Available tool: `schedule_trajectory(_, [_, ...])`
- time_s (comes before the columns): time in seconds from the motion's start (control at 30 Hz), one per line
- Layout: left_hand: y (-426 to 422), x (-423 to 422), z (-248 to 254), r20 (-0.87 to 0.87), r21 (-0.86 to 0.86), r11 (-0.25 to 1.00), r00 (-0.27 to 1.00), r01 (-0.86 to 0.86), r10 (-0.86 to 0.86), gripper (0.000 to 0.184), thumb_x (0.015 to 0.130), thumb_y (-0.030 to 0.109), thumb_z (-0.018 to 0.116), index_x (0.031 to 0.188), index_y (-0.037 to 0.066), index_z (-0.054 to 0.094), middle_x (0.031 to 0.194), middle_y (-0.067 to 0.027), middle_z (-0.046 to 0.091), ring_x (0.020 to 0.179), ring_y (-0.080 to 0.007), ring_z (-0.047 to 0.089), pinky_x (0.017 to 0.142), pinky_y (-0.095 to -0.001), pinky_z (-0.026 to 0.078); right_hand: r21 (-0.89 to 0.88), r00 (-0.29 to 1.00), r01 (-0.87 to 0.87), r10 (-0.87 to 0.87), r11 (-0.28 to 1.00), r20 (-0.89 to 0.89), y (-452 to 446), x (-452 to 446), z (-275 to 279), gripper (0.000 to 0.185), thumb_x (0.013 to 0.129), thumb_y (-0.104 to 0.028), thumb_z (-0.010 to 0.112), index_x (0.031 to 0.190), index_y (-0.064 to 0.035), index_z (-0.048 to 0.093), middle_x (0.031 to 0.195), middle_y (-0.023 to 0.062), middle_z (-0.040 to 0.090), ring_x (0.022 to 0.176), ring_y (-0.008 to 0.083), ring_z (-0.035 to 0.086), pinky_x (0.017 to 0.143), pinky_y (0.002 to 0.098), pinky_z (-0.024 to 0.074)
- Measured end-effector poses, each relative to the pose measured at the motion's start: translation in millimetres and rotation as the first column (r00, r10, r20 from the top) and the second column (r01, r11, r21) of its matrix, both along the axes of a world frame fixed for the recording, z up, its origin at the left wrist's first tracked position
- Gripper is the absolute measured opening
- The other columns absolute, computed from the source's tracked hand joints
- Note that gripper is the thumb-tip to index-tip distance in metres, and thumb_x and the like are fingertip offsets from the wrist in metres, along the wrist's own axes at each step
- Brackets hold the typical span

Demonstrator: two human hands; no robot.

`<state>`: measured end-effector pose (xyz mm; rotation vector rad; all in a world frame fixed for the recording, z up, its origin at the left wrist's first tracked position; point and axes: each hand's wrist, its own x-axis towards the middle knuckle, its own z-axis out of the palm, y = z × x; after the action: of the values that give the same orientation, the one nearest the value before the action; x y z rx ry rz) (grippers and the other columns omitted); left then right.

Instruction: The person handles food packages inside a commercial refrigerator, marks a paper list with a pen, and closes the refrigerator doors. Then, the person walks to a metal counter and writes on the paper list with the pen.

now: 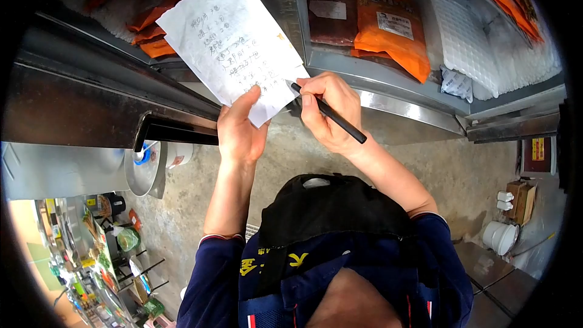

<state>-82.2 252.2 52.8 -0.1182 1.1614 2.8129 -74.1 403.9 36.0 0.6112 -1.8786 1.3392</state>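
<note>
My left hand (pixel 241 126) grips the lower edge of some white paper sheets (pixel 212 30), its thumb lying on top. Handwritten lines run down the top sheet, and some look crossed out. In my right hand (pixel 331 106) is a black pen (pixel 337 120), its tip end at the lower right part of the paper. The fingers are closed around the barrel. Behind the paper, an open freezer holds orange packages (pixel 388 30) and a dark red package (pixel 331 15) with a white label.
Frost-covered white packing (pixel 458 42) and a small printed packet (pixel 456 83) lie at the freezer's right. A dark freezer door (pixel 91 103) stands at left. On the floor at right are a white bucket (pixel 500 237) and a cardboard box (pixel 521 201).
</note>
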Motion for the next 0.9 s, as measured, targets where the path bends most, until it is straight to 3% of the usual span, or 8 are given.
schedule_trajectory(0.73, [3.1,-0.5,2.8,0.040,-0.035,0.999,0.998,-0.041,0.042,0.039,0.084,0.000,0.047,0.122,-0.005,0.040,0.115,-0.0156,0.053,0.107,-0.0277,0.053,0.093,-0.0420,0.042,0.020,1.000,0.009,-0.008,1.000,-0.023,2.3,-4.3,-0.7,0.012,0.073,-0.001,0.059,0.079,-0.0021,0.049,0.068,0.0118,0.053,0.059,0.0266,0.053,0.053,0.0339,0.0424])
schedule_trajectory(0.9, [2.7,-0.9,0.7,0.050,-0.038,0.998,0.997,-0.054,0.056,0.039,0.084,0.000,0.047,0.122,-0.005,0.040,0.115,-0.0152,0.053,0.107,-0.0278,0.053,0.093,-0.0419,0.042,-0.065,0.999,-0.036,0.036,0.997,-0.002,2.2,-2.1,-0.9,0.009,0.076,-0.003,0.058,0.080,-0.0021,0.050,0.069,0.0110,0.054,0.058,0.0248,0.053,0.053,0.0331,0.0422])
